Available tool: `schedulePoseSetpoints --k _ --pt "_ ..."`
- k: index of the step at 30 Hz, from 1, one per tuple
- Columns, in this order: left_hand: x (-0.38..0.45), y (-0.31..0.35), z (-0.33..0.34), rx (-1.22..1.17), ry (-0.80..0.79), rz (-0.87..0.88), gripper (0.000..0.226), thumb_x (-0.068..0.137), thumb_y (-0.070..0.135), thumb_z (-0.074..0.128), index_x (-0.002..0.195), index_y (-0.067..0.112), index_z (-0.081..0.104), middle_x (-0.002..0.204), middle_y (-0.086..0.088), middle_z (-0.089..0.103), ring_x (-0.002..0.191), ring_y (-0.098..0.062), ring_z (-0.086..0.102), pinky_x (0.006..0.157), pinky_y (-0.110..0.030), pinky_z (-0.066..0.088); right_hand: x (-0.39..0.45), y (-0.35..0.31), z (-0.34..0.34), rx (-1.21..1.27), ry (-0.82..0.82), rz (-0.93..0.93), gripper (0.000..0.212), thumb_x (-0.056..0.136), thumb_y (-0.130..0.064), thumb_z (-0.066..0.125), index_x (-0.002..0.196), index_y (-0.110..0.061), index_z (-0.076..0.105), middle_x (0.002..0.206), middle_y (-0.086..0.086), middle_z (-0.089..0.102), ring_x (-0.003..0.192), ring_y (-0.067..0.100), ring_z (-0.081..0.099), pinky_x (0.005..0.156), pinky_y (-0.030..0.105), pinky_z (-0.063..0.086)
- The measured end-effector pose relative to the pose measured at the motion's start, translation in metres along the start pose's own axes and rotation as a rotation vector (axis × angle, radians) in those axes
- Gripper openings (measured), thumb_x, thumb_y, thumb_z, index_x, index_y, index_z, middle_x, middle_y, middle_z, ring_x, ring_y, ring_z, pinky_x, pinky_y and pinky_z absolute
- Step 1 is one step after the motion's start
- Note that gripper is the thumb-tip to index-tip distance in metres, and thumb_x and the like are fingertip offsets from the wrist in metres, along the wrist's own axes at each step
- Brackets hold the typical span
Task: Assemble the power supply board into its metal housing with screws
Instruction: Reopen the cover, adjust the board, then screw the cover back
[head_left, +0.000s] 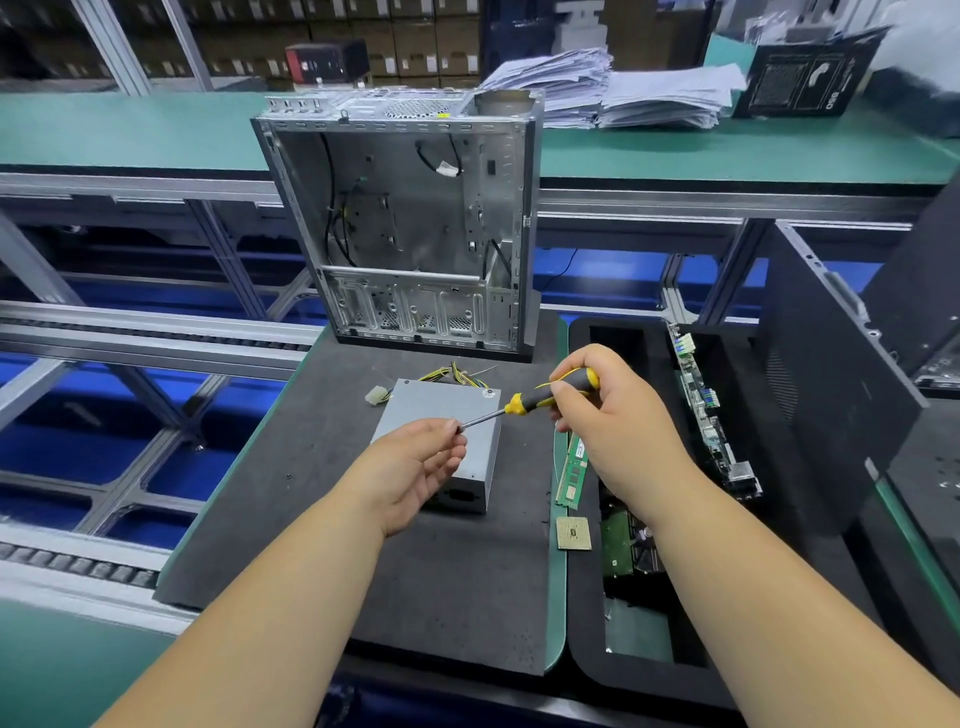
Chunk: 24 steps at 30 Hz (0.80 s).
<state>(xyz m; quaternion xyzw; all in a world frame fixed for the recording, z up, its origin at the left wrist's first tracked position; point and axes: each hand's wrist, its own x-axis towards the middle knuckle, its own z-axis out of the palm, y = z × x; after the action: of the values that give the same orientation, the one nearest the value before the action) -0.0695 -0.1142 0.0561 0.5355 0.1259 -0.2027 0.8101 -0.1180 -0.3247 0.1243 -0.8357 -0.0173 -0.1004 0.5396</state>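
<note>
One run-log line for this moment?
right hand: grips screwdriver | left hand: pinches tip | PSU: on mat, outside case

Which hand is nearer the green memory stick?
Right. The right hand grips the screwdriver just above the memory stick; the left hand sits farther left, over the power supply.

Your right hand (597, 415) is raised, fingers curled round a tool handle, forearm entering from five o'clock. Your left hand (421, 467) lies palm-up toward nine o'clock of it, fingertips pinching the shaft tip, forearm from seven o'clock.
</note>
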Motion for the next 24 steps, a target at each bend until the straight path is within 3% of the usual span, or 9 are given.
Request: schedulePoseSetpoints --k 3,5,7,10,14,17,24 --pt "0.006 0.003 -0.004 0.246 0.028 0.135 0.023 0.101 0.026 0.051 0.104 0.012 0.069 0.095 -0.004 0.071 0.091 -0.017 0.07 0.082 -0.025 0.055 0.004 -0.003 0.002 -0.035 0.014 0.0 0.014 0.094 -0.018 0.052 0.088 -0.031 0.054 0.077 -0.009 0.068 0.073 0.03 0.061 0.064 0.045 0.054" --pt "0.011 0.006 -0.011 0.49 0.101 0.249 0.027 0.103 0.027 0.043 0.106 0.021 0.069 0.103 0.0 0.069 0.101 -0.015 0.066 0.092 -0.027 0.051 0.007 -0.002 0.004 -0.088 -0.012 -0.025 0.014 0.094 -0.016 0.052 0.089 -0.029 0.053 0.075 -0.022 0.067 0.059 0.02 0.053 0.05 0.032 0.046" --pt "0.014 0.006 -0.018 0.707 0.116 0.334 0.025 0.101 0.026 0.045 0.102 0.03 0.069 0.101 0.01 0.069 0.099 -0.004 0.062 0.091 -0.023 0.046 0.01 -0.002 0.007 -0.157 -0.053 -0.039 0.013 0.093 -0.016 0.052 0.087 -0.028 0.051 0.074 -0.027 0.065 0.049 0.007 0.044 0.044 0.022 0.036" --pt "0.018 0.002 -0.022 0.991 0.007 0.351 0.02 0.092 0.017 0.059 0.092 0.035 0.069 0.096 0.017 0.067 0.085 0.008 0.056 0.08 -0.015 0.041 0.013 -0.002 0.013 -0.35 -0.143 -0.054 0.01 0.092 -0.021 0.054 0.085 -0.028 0.049 0.075 -0.016 0.064 0.056 0.005 0.05 0.05 0.028 0.036" --pt "0.026 -0.006 -0.016 1.343 -0.194 0.427 0.027 0.077 0.013 0.073 0.099 0.028 0.07 0.105 0.005 0.062 0.1 -0.007 0.056 0.093 -0.026 0.045 0.015 -0.006 0.021 -0.558 -0.241 -0.053 0.005 0.09 -0.027 0.053 0.089 -0.026 0.048 0.084 -0.007 0.066 0.068 0.014 0.054 0.054 0.028 0.037" --pt "0.03 -0.008 -0.014 1.376 -0.208 0.458 0.028 0.07 0.019 0.08 0.092 0.032 0.068 0.102 0.003 0.061 0.1 -0.016 0.054 0.09 -0.032 0.045 0.018 -0.009 0.025 -0.583 -0.248 -0.06 0.005 0.09 -0.027 0.054 0.09 -0.026 0.048 0.084 -0.007 0.064 0.069 0.015 0.054 0.054 0.029 0.038" --pt "0.034 -0.009 -0.015 1.317 -0.197 0.451 0.023 0.07 0.025 0.084 0.079 0.035 0.066 0.097 0.001 0.061 0.095 -0.017 0.053 0.089 -0.035 0.046 0.024 -0.009 0.031 -0.611 -0.28 -0.07 0.006 0.09 -0.026 0.053 0.093 -0.024 0.049 0.089 -0.007 0.065 0.075 0.017 0.055 0.061 0.032 0.042"
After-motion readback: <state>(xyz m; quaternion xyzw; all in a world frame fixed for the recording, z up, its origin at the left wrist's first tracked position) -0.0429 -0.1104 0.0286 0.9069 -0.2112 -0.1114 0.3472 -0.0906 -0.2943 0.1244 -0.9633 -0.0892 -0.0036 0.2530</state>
